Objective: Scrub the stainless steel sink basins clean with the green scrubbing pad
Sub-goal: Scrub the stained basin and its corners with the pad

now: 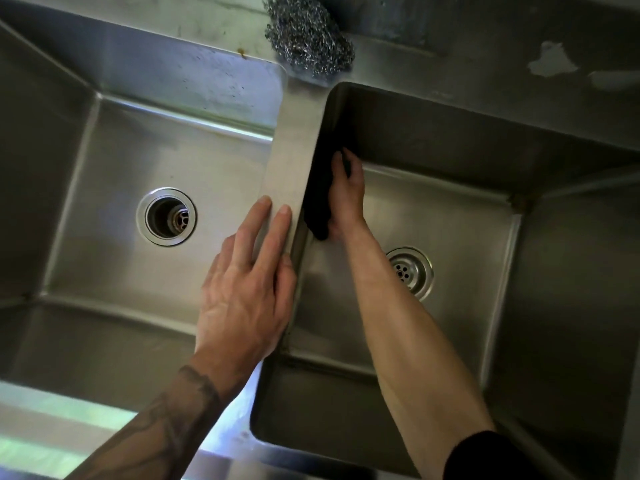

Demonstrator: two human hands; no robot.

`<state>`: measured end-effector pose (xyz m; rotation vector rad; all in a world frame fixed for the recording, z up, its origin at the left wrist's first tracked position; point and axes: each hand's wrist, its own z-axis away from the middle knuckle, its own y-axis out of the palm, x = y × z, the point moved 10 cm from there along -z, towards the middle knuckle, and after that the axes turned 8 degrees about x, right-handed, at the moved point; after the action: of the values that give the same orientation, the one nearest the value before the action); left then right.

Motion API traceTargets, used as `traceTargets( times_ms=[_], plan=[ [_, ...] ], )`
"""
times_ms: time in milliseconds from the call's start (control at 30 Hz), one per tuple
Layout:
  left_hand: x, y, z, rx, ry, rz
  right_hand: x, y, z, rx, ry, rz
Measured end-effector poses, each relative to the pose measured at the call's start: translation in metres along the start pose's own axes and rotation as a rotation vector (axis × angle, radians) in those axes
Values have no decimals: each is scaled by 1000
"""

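The green scrubbing pad [318, 202], which reads as almost black in the shadow, is held flat against the left wall of the right basin [450, 209], just under the divider [294, 140]. It is gripped by the right hand [348, 192], whose fingers are curled over its far edge while the pad is pressed to the steel. The left hand [249, 282] is laid flat on the divider with fingers straight and nothing held; it seems to be used as a brace.

The step in hand is judged to be the scrubbing of that side wall. The next move calls for firm pressure applied along the wall in strokes, after which the pad is to be carried to the floor and the other walls. The left basin [114, 161] is presumably to be treated likewise, though how clean either is cannot be told.

Counted: two basins, two hands, one pad, one steel wool ball [308, 39] on the back rim, and two drains, the left drain [166, 216] and the right drain [410, 271], the latter just beside the forearm.
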<state>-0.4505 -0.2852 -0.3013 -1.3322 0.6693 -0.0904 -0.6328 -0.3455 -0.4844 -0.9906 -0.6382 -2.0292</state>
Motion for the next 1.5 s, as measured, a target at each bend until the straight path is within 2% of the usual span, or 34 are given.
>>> traceTargets(
  times_ms=[100, 167, 333, 533, 733, 900, 1100, 1300, 1367, 1467, 1500],
  plan=[
    [0, 0, 0, 1, 3, 4, 24, 2, 17, -64, -94, -127],
    [1, 0, -2, 3, 7, 5, 32, 3, 20, -95, -140, -126],
    [-1, 1, -1, 4, 13, -11, 29, 15, 18, -48, 15, -78],
    [1, 1, -1, -6, 16, -16, 68, 17, 39, -65, -247, -99],
    [1, 2, 0, -7, 25, -13, 45, 16, 32, -63, -15, -46],
    [2, 4, -1, 1, 29, -19, 57, 20, 48, -62, -229, 8],
    [1, 3, -1, 5, 22, -6, 12, 16, 15, -57, 82, -9],
    [2, 4, -1, 8, 20, 3, 38, 21, 57, -64, -229, 47],
    [3, 5, -1, 14, 22, 3, 29, 19, 44, -72, -179, 37],
    [3, 5, -1, 20, 20, 1, 3, 16, 21, -57, 51, 18],
    [3, 5, -1, 24, 15, 5, 1, 16, 20, -53, 70, 34]
  ],
)
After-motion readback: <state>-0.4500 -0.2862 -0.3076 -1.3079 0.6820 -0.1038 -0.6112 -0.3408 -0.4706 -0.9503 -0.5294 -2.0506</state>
